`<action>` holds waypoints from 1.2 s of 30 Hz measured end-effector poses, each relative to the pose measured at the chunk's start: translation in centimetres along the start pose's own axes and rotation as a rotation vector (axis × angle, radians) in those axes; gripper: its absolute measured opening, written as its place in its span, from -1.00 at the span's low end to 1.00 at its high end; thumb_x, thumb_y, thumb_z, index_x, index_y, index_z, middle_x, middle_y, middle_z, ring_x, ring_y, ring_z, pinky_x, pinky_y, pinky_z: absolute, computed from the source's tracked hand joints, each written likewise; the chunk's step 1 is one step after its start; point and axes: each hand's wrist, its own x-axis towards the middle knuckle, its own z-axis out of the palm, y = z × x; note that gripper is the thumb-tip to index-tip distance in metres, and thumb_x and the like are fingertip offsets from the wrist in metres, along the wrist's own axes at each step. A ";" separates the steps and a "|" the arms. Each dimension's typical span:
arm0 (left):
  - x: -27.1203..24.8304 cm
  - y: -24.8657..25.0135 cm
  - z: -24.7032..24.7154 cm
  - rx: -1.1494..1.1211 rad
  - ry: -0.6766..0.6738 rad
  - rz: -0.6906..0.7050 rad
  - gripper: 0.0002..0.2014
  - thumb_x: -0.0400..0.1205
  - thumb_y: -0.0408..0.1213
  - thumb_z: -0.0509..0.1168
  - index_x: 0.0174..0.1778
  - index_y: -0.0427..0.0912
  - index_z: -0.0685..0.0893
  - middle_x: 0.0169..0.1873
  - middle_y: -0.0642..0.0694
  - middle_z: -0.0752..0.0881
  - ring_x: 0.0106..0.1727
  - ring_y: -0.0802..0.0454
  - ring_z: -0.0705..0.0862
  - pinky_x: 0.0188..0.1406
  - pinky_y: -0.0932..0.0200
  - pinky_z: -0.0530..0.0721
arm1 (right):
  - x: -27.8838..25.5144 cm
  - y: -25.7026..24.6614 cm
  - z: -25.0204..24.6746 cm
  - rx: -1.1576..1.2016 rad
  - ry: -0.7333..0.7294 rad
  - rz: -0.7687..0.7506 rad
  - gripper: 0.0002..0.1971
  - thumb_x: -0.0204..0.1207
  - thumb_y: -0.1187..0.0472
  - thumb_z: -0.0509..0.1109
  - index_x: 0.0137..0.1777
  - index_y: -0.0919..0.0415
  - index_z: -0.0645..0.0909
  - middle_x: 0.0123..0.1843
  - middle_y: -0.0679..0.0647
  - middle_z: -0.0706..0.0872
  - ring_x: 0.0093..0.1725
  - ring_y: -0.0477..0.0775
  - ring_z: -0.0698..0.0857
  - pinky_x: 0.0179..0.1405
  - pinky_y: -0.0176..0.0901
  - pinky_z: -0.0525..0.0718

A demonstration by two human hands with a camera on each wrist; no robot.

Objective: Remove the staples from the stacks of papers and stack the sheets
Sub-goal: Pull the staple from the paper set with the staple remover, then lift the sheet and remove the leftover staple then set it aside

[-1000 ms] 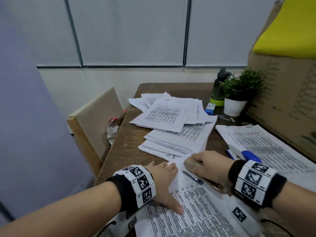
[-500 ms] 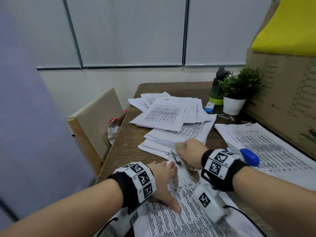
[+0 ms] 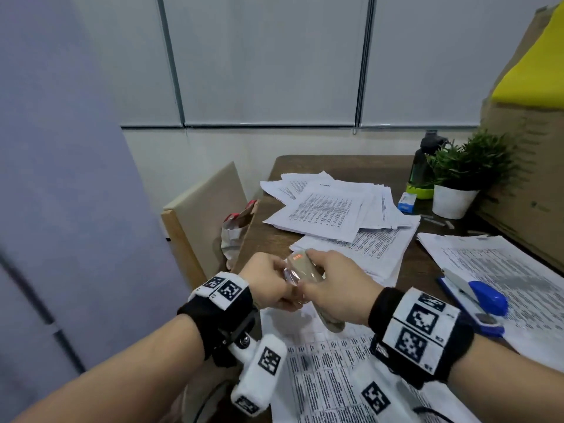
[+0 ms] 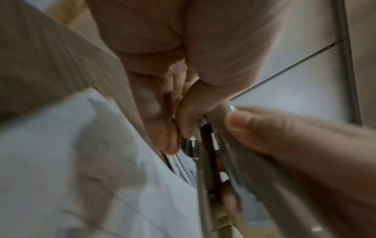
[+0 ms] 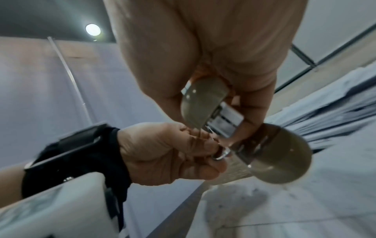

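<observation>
A beige stapler (image 3: 300, 265) is held in the air, gripped by my right hand (image 3: 335, 285) over the near printed sheet (image 3: 329, 370). My left hand (image 3: 268, 282) meets it from the left, its curled fingers pinching at the stapler's metal front end. In the right wrist view the stapler (image 5: 203, 103) hangs open, with the left hand (image 5: 167, 153) pinching at its shiny tip. The left wrist view is blurred and shows the stapler (image 4: 205, 161) between both hands. What the fingertips pinch is too small to tell.
A loose pile of printed papers (image 3: 335, 209) lies mid-table and another stack (image 3: 503, 270) at the right carries a blue stapler (image 3: 479, 296). A potted plant (image 3: 467, 166), dark bottle (image 3: 422, 160) and cardboard box (image 3: 531, 166) stand at the back right. A chair (image 3: 201, 215) is left of the table.
My right hand lifted the beige stapler off the near sheet and swung it left. The left hand left the sheet, rose and took hold of the stapler's front end.
</observation>
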 end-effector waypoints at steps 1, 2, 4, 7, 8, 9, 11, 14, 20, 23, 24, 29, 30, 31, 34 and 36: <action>-0.2 -0.5 -0.6 0.004 0.024 -0.010 -0.76 0.47 -0.80 0.34 -0.27 -0.37 0.59 -0.70 -0.14 0.63 -0.66 0.04 0.67 -0.66 0.18 0.69 | 0.2 -0.7 0.8 -0.001 -0.027 -0.016 -0.84 0.61 0.11 0.21 0.03 0.11 0.59 -0.16 0.37 0.71 -0.47 0.18 0.60 -0.49 -0.06 0.56; -0.6 -1.0 -1.3 0.020 0.053 -0.024 -0.74 0.49 -0.80 0.31 -0.31 -0.36 0.59 -0.74 -0.10 0.60 -0.69 0.07 0.65 -0.70 0.25 0.62 | 0.5 -1.3 1.7 -0.036 -0.046 -0.043 -0.83 0.61 0.10 0.21 0.03 0.13 0.58 -0.14 0.35 0.68 -0.48 0.18 0.60 -0.50 -0.09 0.55; -1.2 -2.1 -2.9 0.037 0.116 -0.053 -0.72 0.55 -0.76 0.27 -0.37 -0.33 0.60 -0.78 -0.04 0.58 -0.75 0.16 0.59 -0.77 0.36 0.50 | 1.3 -2.1 3.5 -0.195 -0.075 -0.106 -0.83 0.54 0.13 0.27 0.08 0.14 0.55 -0.02 0.21 0.61 -0.24 0.17 0.64 -0.28 -0.14 0.53; -1.6 -4.2 -5.9 0.039 0.160 -0.098 -0.73 0.62 -0.64 0.28 -0.39 -0.32 0.62 -0.75 -0.04 0.60 -0.77 0.17 0.54 -0.78 0.36 0.44 | 2.2 -3.7 6.0 -0.346 -0.136 -0.137 -0.80 0.52 0.14 0.32 0.11 0.14 0.49 0.02 0.09 0.48 -0.06 0.09 0.50 -0.11 -0.24 0.34; -1.6 -4.9 -7.0 0.012 0.165 -0.116 -0.75 0.64 -0.61 0.27 -0.35 -0.34 0.64 -0.69 -0.11 0.64 -0.74 0.11 0.59 -0.75 0.34 0.48 | 2.4 -4.2 6.6 -0.351 -0.153 -0.146 -0.80 0.52 0.13 0.33 0.11 0.13 0.50 0.02 0.09 0.50 -0.05 0.09 0.51 -0.11 -0.24 0.34; -1.5 -5.5 -8.1 -0.040 0.185 -0.134 -0.78 0.66 -0.60 0.25 -0.30 -0.38 0.64 -0.61 -0.19 0.68 -0.67 0.05 0.65 -0.71 0.30 0.57 | 2.5 -4.7 7.2 -0.342 -0.170 -0.151 -0.80 0.52 0.11 0.33 0.11 0.12 0.52 -0.01 0.07 0.53 -0.06 0.08 0.53 -0.14 -0.25 0.37; -1.5 -6.9 -10.5 -0.108 0.264 -0.173 -0.80 0.69 -0.61 0.20 -0.24 -0.42 0.62 -0.50 -0.28 0.71 -0.57 -0.04 0.74 -0.58 0.14 0.75 | 2.5 -5.2 7.8 -0.280 -0.219 -0.149 -0.85 0.53 0.10 0.34 0.07 0.05 0.58 -0.16 -0.05 0.60 -0.20 -0.05 0.58 -0.32 -0.32 0.40; -1.5 -9.6 -13.6 0.009 0.355 -0.211 -0.75 0.70 -0.61 0.17 -0.31 -0.38 0.57 -0.53 -0.27 0.66 -0.61 -0.06 0.72 -0.48 0.02 0.78 | 1.8 -4.8 7.8 -0.189 -0.320 -0.091 -0.82 0.51 0.18 0.32 0.08 -0.01 0.64 -0.22 -0.06 0.74 -0.47 -0.26 0.59 -0.48 -0.42 0.45; -1.4 -13.3 -15.4 0.615 0.315 -0.282 -0.78 0.65 -0.48 0.26 0.15 -0.44 0.70 0.13 -0.34 0.77 0.16 -0.28 0.76 0.09 -0.06 0.74 | -0.3 -3.4 6.1 -0.158 -0.353 0.025 -0.79 0.58 0.15 0.27 0.14 0.13 0.66 -0.11 0.28 0.79 -0.55 -0.02 0.56 -0.50 -0.10 0.63; -1.3 -12.5 -15.1 0.739 0.288 -0.281 -0.78 0.65 -0.39 0.33 0.17 -0.40 0.72 0.16 -0.34 0.76 0.19 -0.29 0.74 0.09 -0.04 0.71 | -1.5 -2.7 4.2 -0.171 -0.282 0.050 -0.83 0.55 0.08 0.33 0.05 -0.15 0.70 -0.20 0.06 0.83 -0.50 0.01 0.65 -0.43 -0.06 0.70; -1.1 -11.8 -14.8 0.745 0.294 -0.254 -0.77 0.64 -0.35 0.37 0.16 -0.39 0.73 0.13 -0.33 0.76 0.16 -0.27 0.74 0.09 -0.02 0.72 | -1.9 -2.3 3.1 -0.188 -0.257 0.057 -0.80 0.54 0.10 0.37 0.02 -0.29 0.67 -0.21 -0.02 0.83 -0.49 -0.08 0.68 -0.47 -0.23 0.69; -0.7 -5.7 -10.0 0.660 0.128 -0.039 -0.85 0.66 -0.30 0.32 -0.05 -0.22 0.79 -0.01 -0.21 0.82 -0.21 -0.11 0.78 -0.07 -0.03 0.83 | -3.2 0.6 -2.8 -0.272 0.004 0.178 -0.79 0.52 0.11 0.44 0.07 -0.26 0.66 -0.27 -0.05 0.81 -0.50 -0.08 0.71 -0.49 -0.27 0.65; -0.6 -4.6 -8.4 0.653 0.057 -0.031 -0.83 0.67 -0.21 0.33 -0.01 -0.22 0.78 -0.03 -0.18 0.82 -0.20 -0.10 0.80 -0.09 0.00 0.84 | -3.3 1.3 -3.8 -0.248 0.074 0.197 -0.89 0.54 0.05 0.40 0.01 -0.20 0.67 -0.30 0.06 0.81 -0.53 -0.01 0.68 -0.50 -0.24 0.62; -0.4 -3.7 -6.7 0.681 -0.016 -0.034 -0.75 0.65 -0.09 0.35 0.00 -0.23 0.73 -0.02 -0.16 0.80 -0.19 -0.09 0.80 -0.11 0.03 0.82 | -3.2 2.5 -4.7 -0.212 0.142 0.228 -0.92 0.57 0.02 0.36 -0.04 -0.10 0.68 -0.34 0.17 0.80 -0.56 0.05 0.63 -0.54 -0.21 0.59; 0.6 -2.2 -2.4 0.933 -0.162 -0.016 -0.56 0.54 0.16 0.42 0.04 -0.15 0.57 0.01 -0.11 0.66 -0.07 -0.05 0.64 -0.10 0.05 0.64 | -2.4 6.7 -6.9 -0.160 0.297 0.383 -0.69 0.64 0.09 0.29 -0.17 0.33 0.65 -0.47 0.23 0.69 -0.54 0.10 0.59 -0.57 -0.22 0.47; 1.3 -1.9 -0.7 1.052 -0.173 -0.002 -0.50 0.47 0.16 0.48 0.09 -0.15 0.58 0.05 -0.09 0.67 0.01 -0.06 0.65 -0.02 0.05 0.63 | -1.7 8.7 -7.5 -0.228 0.336 0.474 -0.67 0.66 0.20 0.27 -0.34 0.31 0.50 -0.41 0.14 0.60 -0.37 0.12 0.62 -0.49 -0.20 0.44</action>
